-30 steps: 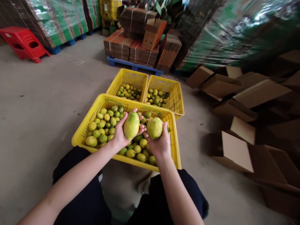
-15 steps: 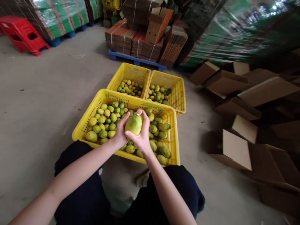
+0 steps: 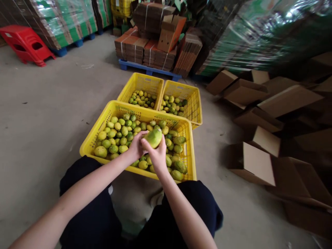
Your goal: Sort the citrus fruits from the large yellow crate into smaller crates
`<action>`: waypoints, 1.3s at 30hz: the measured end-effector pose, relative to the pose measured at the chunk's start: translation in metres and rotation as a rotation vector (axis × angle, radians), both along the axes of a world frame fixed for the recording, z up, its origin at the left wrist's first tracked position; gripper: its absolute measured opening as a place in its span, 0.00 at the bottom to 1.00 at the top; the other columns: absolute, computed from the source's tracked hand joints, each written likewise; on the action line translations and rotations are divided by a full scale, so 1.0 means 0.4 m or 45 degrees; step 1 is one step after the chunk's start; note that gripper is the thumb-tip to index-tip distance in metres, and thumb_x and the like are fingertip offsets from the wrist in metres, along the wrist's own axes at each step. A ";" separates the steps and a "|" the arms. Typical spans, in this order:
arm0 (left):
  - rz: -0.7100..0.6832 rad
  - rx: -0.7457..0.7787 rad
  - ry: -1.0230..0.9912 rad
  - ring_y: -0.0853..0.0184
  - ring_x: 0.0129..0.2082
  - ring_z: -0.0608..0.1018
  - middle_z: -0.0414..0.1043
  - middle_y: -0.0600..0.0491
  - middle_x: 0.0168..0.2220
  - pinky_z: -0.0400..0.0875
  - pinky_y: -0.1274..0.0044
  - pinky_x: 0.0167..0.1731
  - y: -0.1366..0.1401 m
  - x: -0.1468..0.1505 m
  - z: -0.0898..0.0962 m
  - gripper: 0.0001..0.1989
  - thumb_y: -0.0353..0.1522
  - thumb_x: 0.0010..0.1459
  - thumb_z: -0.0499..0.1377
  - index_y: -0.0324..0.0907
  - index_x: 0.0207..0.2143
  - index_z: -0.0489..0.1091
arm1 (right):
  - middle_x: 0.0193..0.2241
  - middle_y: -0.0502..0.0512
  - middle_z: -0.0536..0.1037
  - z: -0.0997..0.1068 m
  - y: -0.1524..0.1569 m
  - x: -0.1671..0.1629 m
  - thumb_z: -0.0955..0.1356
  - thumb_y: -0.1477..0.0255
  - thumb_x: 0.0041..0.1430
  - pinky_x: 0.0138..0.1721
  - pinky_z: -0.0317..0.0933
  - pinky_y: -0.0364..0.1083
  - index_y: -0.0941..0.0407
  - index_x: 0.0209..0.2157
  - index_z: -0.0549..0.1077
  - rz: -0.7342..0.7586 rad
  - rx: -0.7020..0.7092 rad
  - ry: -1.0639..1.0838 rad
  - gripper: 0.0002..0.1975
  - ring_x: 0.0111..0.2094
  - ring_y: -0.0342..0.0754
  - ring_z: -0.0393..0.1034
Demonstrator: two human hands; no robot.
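A large green-yellow lemon is held above the big yellow crate, tilted with its narrow end up and to the right. My right hand wraps round its right and near side, thumb across the front. My left hand is closed against its left side, with the fingertips partly hidden behind it. Under my hands, many loose lemons, from yellow to green, fill the crate. Those on the right side are longer and greener.
Two smaller yellow crates with lemons in them stand just behind the big one. Open cardboard boxes lie in a heap on the right. Flattened cartons are stacked on a blue pallet. A red stool is at the far left.
The lemon has turned in my hands, from nearly upright to leaning right. Both hands sit slightly lower, and the whole view has shifted a little.
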State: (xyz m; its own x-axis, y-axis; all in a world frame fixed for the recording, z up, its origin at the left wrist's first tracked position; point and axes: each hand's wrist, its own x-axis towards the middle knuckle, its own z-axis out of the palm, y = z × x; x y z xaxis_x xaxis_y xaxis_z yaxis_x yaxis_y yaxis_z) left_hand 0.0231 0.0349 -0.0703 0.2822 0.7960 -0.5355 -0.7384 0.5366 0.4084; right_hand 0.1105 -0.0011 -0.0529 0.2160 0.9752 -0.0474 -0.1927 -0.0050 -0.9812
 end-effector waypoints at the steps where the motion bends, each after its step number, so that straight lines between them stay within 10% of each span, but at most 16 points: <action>1: -0.003 -0.034 -0.014 0.62 0.30 0.79 0.72 0.52 0.23 0.75 0.72 0.36 0.003 0.003 0.006 0.07 0.34 0.56 0.57 0.40 0.29 0.71 | 0.34 0.48 0.78 0.010 0.009 0.016 0.79 0.64 0.43 0.45 0.71 0.50 0.49 0.38 0.73 -0.031 -0.049 0.117 0.20 0.38 0.50 0.75; 7: 0.241 0.155 0.310 0.65 0.44 0.77 0.76 0.52 0.39 0.73 0.73 0.47 0.029 -0.002 0.051 0.09 0.27 0.52 0.61 0.43 0.37 0.70 | 0.32 0.49 0.79 0.068 0.055 0.144 0.71 0.59 0.51 0.36 0.72 0.50 0.52 0.37 0.73 -0.067 -0.141 0.599 0.14 0.35 0.51 0.75; 10: 0.224 0.638 0.603 0.63 0.58 0.70 0.70 0.52 0.56 0.66 0.76 0.55 0.028 -0.017 0.065 0.25 0.25 0.45 0.69 0.47 0.47 0.71 | 0.37 0.51 0.79 0.070 0.039 0.156 0.72 0.65 0.51 0.42 0.70 0.50 0.53 0.42 0.75 -0.083 -0.015 0.328 0.16 0.41 0.51 0.74; 15: 0.125 1.049 0.819 0.56 0.60 0.68 0.70 0.47 0.55 0.64 0.73 0.58 0.002 -0.050 0.084 0.32 0.23 0.35 0.74 0.46 0.46 0.74 | 0.49 0.53 0.76 0.063 0.001 0.131 0.78 0.73 0.44 0.60 0.59 0.53 0.48 0.47 0.77 -0.087 0.318 -0.405 0.25 0.55 0.54 0.67; 23: 0.067 0.829 0.617 0.60 0.50 0.76 0.74 0.47 0.49 0.71 0.80 0.45 0.018 -0.093 0.100 0.30 0.21 0.34 0.74 0.41 0.43 0.76 | 0.46 0.53 0.78 0.076 0.011 0.107 0.79 0.70 0.43 0.50 0.66 0.48 0.50 0.45 0.77 -0.010 0.211 -0.103 0.24 0.49 0.52 0.71; 30: -0.533 0.451 0.310 0.69 0.15 0.74 0.75 0.53 0.22 0.65 0.81 0.15 0.037 -0.094 0.071 0.20 0.45 0.58 0.61 0.41 0.46 0.74 | 0.16 0.48 0.71 0.070 0.056 0.079 0.69 0.53 0.52 0.11 0.48 0.41 0.55 0.28 0.73 0.134 -0.511 0.616 0.19 0.15 0.43 0.61; 35: -0.430 0.212 0.332 0.71 0.09 0.65 0.69 0.53 0.15 0.53 0.80 0.10 0.048 -0.086 0.049 0.23 0.47 0.64 0.53 0.38 0.46 0.76 | 0.16 0.49 0.72 0.044 0.062 0.065 0.67 0.51 0.54 0.09 0.44 0.40 0.54 0.27 0.70 0.217 -0.663 0.628 0.20 0.13 0.42 0.59; 39: -0.269 0.278 0.312 0.71 0.21 0.76 0.77 0.53 0.29 0.67 0.81 0.21 0.045 -0.085 0.050 0.17 0.37 0.57 0.65 0.41 0.47 0.72 | 0.16 0.49 0.72 0.033 0.070 0.070 0.65 0.52 0.56 0.10 0.47 0.41 0.54 0.26 0.70 0.269 -0.662 0.761 0.19 0.13 0.42 0.58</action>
State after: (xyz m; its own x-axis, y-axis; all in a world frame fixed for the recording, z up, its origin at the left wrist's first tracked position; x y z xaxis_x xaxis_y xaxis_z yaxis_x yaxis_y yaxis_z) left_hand -0.0108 0.0529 -0.0504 0.3372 0.8367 -0.4315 -0.4871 0.5473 0.6806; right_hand 0.1386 0.0269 -0.0395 -0.1750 0.8141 -0.5537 -0.6265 -0.5259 -0.5753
